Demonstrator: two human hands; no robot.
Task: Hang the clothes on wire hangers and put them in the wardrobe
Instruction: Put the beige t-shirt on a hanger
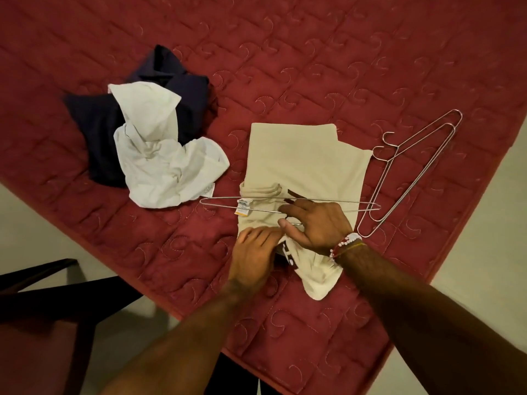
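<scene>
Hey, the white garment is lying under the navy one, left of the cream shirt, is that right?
Not quite. The head view shows the white garment lying on top of the navy one, not under it. The pile is left of the cream shirt, as you said.

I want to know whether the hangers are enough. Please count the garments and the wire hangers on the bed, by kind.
Garments: 3 (cream, white, navy)
Wire hangers: 3 (one on cream, two beside it)
Total: 6
</scene>
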